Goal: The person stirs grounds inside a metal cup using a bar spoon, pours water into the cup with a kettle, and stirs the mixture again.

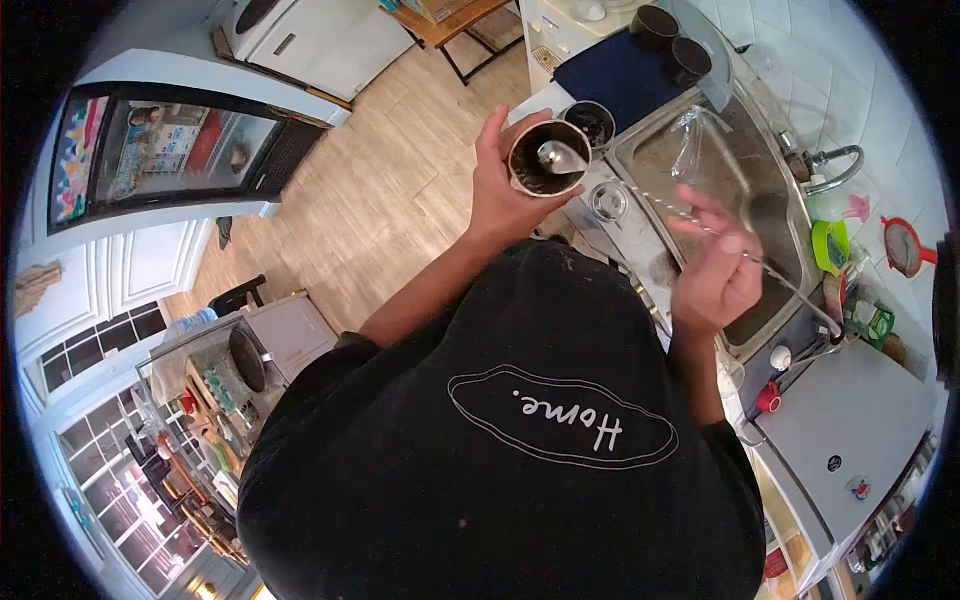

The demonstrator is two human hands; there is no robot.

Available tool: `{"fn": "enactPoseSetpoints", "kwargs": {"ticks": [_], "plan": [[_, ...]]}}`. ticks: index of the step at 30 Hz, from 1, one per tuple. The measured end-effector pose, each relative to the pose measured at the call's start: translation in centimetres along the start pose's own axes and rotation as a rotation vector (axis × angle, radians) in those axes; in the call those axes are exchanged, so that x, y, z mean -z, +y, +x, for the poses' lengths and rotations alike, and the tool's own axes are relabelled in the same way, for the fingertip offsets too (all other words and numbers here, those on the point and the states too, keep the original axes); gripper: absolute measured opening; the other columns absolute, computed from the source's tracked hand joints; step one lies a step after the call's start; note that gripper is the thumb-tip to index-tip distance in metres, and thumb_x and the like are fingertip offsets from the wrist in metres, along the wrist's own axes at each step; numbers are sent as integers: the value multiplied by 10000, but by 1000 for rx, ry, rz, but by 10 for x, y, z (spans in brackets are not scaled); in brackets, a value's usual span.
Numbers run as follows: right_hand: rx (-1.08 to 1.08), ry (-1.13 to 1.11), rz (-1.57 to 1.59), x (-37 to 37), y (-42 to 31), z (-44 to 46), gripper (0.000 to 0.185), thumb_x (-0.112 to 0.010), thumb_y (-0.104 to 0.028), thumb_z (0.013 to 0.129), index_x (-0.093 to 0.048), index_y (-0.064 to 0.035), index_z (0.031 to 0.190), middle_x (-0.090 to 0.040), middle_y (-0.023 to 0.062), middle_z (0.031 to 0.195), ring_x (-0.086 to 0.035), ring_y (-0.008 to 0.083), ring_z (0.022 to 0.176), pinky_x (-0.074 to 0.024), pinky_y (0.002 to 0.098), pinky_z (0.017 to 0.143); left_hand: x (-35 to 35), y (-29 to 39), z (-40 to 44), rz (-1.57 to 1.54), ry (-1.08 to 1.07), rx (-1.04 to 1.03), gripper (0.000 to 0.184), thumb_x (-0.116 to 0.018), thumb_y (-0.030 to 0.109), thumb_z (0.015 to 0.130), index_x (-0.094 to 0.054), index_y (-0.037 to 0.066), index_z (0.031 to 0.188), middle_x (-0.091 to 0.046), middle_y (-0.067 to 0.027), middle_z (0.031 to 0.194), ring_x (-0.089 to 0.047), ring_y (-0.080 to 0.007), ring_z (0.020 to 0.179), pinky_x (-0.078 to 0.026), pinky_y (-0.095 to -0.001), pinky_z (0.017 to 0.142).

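Note:
My left hand [492,190] is wrapped round a cup [524,180] with a pale rim and a dark inside. Its open top faces the camera. Between the fingers of my right hand [718,262] is a long spoon with a twisted metal handle [790,287]. The spoon's bowl [563,157] is over the cup's mouth, inside its rim. Just beyond the held cup stands another cup [590,124] with dark contents. A small round clear lid or dish [608,201] lies on the counter beside the sink.
The metal sink [745,165] with a faucet [838,168] is at the right. Two dark cups [690,62] stand by a dark blue mat [610,75]. Clear plastic [688,145] hangs over the sink. A red strainer [903,247] is near the wall.

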State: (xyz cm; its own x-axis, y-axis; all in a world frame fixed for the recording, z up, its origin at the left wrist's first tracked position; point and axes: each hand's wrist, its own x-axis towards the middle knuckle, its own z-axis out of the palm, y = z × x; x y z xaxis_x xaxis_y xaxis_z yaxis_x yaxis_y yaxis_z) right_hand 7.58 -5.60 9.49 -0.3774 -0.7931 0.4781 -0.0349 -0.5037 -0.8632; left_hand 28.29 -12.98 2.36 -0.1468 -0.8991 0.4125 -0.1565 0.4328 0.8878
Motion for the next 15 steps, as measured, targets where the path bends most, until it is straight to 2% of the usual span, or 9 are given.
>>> {"fn": "enactPoseSetpoints", "kwargs": {"ticks": [4, 7, 10, 13, 15], "plan": [[151, -166, -232, -5, -2, 3, 287, -434, -74, 1029, -639, 118, 974, -677, 326, 1083, -687, 376, 1024, -610, 398, 788, -9, 7, 8, -35, 4, -70, 1284, -946, 53, 655, -6, 48, 1530, -475, -235, 1433, -556, -292, 1280, -482, -403, 1087], [19, -99, -166, -16, -7, 1, 173, -528, 9, 966, -671, 98, 931, -704, 290, 1047, -691, 354, 1018, -584, 425, 844, -15, 12, 11, -31, 30, -93, 1291, -952, 63, 648, -11, 49, 1531, -483, -235, 1420, -564, -288, 1266, -488, -391, 1078], [121, -126, -279, -16, -5, 2, 141, -576, 18, 931, -700, 76, 901, -726, 260, 1016, -699, 335, 1002, -545, 418, 901, -17, 15, 11, 11, 14, -148, 1295, -957, 71, 643, -14, 44, 1530, -489, -231, 1411, -570, -284, 1257, -489, -381, 1073], [122, -119, -304, -16, -1, -2, 137, -598, 20, 910, -721, 66, 870, -733, 240, 1012, -703, 324, 996, -530, 426, 930, -18, 16, 10, 51, 13, -166, 1296, -961, 79, 639, -17, 39, 1527, -487, -228, 1414, -571, -285, 1258, -486, -376, 1073], [109, -118, -292, -19, 0, -2, 140, -599, 22, 906, -727, 60, 864, -736, 232, 1009, -705, 325, 992, -524, 433, 942, -19, 18, 9, 29, 46, -165, 1229, -949, 93, 661, -72, 22, 1518, -535, -226, 1384, -587, -294, 1245, -486, -391, 1061]]}}
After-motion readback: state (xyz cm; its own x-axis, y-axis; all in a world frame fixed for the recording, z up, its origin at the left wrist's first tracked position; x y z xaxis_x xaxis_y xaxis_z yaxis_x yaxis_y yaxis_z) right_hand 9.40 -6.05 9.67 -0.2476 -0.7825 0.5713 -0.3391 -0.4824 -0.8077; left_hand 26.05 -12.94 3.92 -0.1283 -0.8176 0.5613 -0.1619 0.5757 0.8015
